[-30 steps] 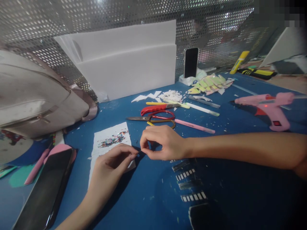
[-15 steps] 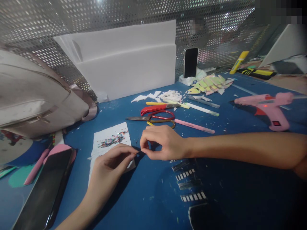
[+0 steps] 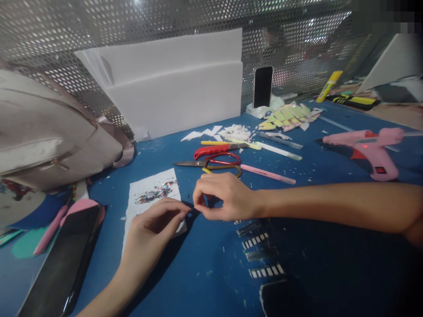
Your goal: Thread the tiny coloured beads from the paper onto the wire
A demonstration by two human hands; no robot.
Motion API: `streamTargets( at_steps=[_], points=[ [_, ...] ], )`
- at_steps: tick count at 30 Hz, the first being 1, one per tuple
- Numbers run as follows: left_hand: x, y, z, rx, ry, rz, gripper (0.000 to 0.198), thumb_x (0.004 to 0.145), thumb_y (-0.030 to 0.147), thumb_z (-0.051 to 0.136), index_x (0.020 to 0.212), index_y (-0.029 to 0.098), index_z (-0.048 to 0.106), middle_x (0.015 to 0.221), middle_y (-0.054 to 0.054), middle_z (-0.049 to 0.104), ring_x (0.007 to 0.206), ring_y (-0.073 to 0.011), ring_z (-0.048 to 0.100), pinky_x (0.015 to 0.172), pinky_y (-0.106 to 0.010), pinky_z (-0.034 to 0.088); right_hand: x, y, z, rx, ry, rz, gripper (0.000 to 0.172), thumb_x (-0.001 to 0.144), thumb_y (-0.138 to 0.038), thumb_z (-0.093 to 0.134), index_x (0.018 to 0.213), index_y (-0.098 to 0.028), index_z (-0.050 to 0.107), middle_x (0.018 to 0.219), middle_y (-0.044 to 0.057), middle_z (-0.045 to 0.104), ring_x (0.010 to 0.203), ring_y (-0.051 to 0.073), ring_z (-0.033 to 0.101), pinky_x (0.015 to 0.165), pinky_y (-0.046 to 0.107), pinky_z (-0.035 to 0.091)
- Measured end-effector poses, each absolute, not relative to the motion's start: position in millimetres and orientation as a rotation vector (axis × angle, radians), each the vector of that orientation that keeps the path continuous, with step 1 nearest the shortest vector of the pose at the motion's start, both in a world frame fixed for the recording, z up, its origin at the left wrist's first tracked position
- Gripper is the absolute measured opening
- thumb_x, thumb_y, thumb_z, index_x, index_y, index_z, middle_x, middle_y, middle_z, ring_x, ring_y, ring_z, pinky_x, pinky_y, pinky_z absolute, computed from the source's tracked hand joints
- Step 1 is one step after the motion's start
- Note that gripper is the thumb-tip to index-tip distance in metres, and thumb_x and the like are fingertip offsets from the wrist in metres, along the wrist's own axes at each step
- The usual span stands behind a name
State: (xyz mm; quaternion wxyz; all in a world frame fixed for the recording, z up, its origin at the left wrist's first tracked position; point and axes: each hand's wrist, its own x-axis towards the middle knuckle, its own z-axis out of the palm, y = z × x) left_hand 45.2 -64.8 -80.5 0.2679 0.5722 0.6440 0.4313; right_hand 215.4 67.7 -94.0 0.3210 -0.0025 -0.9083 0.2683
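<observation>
My left hand [image 3: 157,220] and my right hand [image 3: 224,197] meet fingertip to fingertip over the blue table. Both pinch the ends of a tiny, thin dark piece [image 3: 191,209] too small to name. Under and behind my left hand lies a white paper sheet [image 3: 135,190] carrying a scatter of small multicoloured bits [image 3: 157,193]. Just beyond my right hand are scissors [image 3: 211,161] with red and brownish handles, and a red-handled cutter [image 3: 211,150]. Several black-and-white striped strips [image 3: 266,271] lie in a column below my right forearm, above a black piece [image 3: 280,299].
A pink glue gun [image 3: 373,147] stands at the right. Pens, including a pink one [image 3: 268,174], white scraps [image 3: 235,131] and yellow-green paper pieces [image 3: 287,116] lie farther back. A phone [image 3: 263,87] leans upright behind. A dark phone [image 3: 62,259] and a pale bag [image 3: 56,132] occupy the left.
</observation>
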Motion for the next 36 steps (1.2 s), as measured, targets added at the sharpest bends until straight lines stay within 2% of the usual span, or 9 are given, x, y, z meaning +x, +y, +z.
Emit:
streamTargets(
  at_steps=[11,17,26,30,36],
  points=[
    [49.2,-63.8,-80.8,1.523,1.702,1.186,0.008,0.081,0.021,0.064,0.082,0.023,0.072,0.085,-0.002,0.070,0.078,-0.0156,0.062,0.069,-0.024,0.050,215.3,68.6,-93.9,0.006,-2.383,0.716,0.004,0.087,-0.017,0.055,0.083,-0.017,0.055,0.078,-0.002,0.060,0.073,0.009,0.050,0.068,0.024,0.038],
    [54.0,-64.8,-80.2,1.352,1.696,1.250,0.009,0.077,0.022,0.069,0.086,0.020,0.069,0.077,-0.001,0.067,0.067,-0.0129,0.060,0.060,-0.022,0.050,214.9,68.4,-95.2,0.046,-2.406,0.692,0.007,0.090,-0.019,0.053,0.084,-0.017,0.057,0.077,0.000,0.062,0.074,0.011,0.050,0.067,0.025,0.038],
    [50.9,-64.3,-81.9,1.290,1.584,1.280,0.006,0.076,0.018,0.070,0.080,0.021,0.067,0.071,0.003,0.065,0.068,-0.0099,0.062,0.061,-0.016,0.051,213.8,70.2,-95.6,0.116,-2.497,0.674,0.008,0.092,-0.023,0.054,0.093,-0.018,0.060,0.083,0.000,0.064,0.080,0.012,0.052,0.070,0.025,0.038],
    [49.9,-65.9,-84.4,1.282,1.614,1.288,0.006,0.076,0.018,0.071,0.079,0.022,0.068,0.071,0.003,0.065,0.070,-0.0103,0.063,0.066,-0.018,0.052,214.7,69.2,-92.7,0.003,-2.468,0.674,0.007,0.090,-0.018,0.054,0.089,-0.017,0.060,0.082,0.000,0.063,0.078,0.012,0.051,0.071,0.025,0.038],
    [49.8,-67.8,-83.9,1.413,1.659,1.266,0.004,0.077,0.019,0.069,0.077,0.022,0.067,0.072,0.003,0.064,0.070,-0.0111,0.061,0.065,-0.020,0.052,214.3,71.9,-93.9,0.122,-2.521,0.665,0.010,0.093,-0.026,0.054,0.093,-0.018,0.061,0.083,0.000,0.063,0.081,0.012,0.051,0.071,0.025,0.038]
  ],
)
